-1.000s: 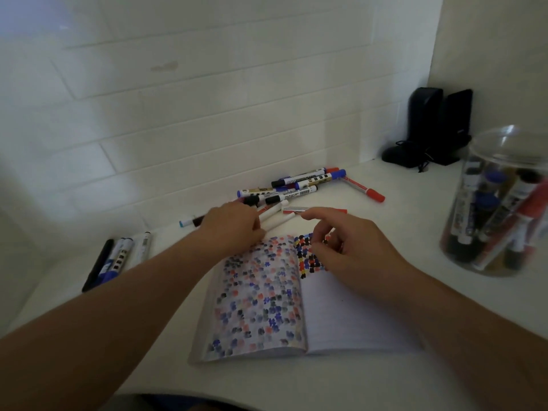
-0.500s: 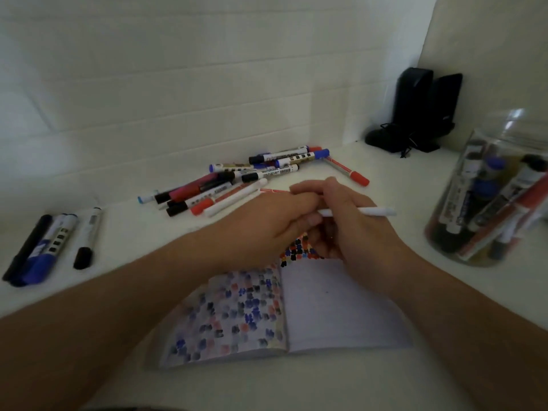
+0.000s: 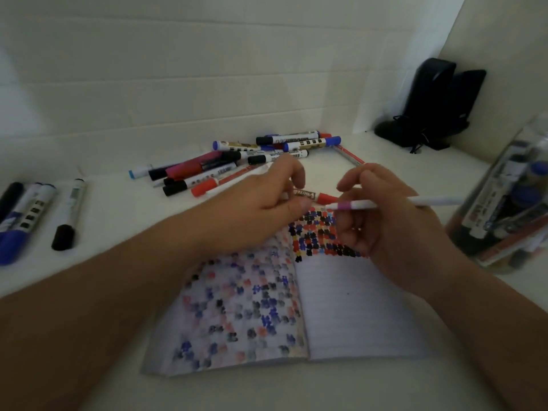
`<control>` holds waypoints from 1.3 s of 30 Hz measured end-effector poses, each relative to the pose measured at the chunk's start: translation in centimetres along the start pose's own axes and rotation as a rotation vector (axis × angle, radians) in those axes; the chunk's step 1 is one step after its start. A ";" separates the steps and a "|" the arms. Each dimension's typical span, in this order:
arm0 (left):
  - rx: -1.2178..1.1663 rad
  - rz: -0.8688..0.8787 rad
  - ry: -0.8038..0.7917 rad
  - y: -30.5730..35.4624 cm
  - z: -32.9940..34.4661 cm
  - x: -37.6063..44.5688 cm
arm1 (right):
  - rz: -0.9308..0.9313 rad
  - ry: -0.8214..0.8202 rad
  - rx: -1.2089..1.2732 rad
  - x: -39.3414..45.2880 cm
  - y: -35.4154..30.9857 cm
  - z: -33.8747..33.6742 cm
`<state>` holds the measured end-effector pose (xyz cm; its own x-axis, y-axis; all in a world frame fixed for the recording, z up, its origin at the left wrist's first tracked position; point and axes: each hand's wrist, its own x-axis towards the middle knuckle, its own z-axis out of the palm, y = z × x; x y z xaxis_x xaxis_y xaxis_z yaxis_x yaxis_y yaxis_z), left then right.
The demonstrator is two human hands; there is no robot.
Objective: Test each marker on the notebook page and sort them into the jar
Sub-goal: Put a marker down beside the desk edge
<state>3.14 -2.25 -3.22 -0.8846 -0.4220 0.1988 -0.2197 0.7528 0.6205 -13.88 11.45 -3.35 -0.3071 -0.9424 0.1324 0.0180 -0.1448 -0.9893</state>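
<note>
Hands meet at centre frame above the open notebook [image 3: 355, 307], which lies in the lower middle on the white desk [image 3: 118, 203]. A thin white marker [image 3: 394, 203] with a purple band is pinched by the curled fingers of the right hand [image 3: 394, 232], its barrel running toward the right edge of the frame and its near end pointing left. The left hand [image 3: 252, 212] is held just beside that end with fingers curled; whether a cap is pinched in it cannot be told. A red-capped marker [image 3: 320, 197] is seen between the two hands; which hand, if either, touches it is unclear. Untested markers lie in a loose pile [image 3: 237, 164] at upper centre, a separate group of four [image 3: 32, 215] at the left edge, and the clear jar [image 3: 510, 209] of sorted markers at the right edge. The likely step is uncapping for a test stroke. Several risks are judged from this layout: a cap pulled off sharply may be dropped among the pile and lost; an exposed tip may be dragged over the right hand or over existing swatches [image 3: 317, 232], so that the new mark is confused with the old ones; the jar may be knocked by the right forearm on the way to it.
</note>
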 end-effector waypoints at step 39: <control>0.024 -0.088 -0.307 -1.3 -0.4 0.3 | 0.021 0.026 -0.784 -0.5 1.3 2.3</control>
<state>3.35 -3.58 -3.66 -0.9438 -0.3166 -0.0953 -0.3073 0.7334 0.6064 -11.51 11.07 -4.60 -0.3363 -0.9339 0.1210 -0.6501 0.1373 -0.7473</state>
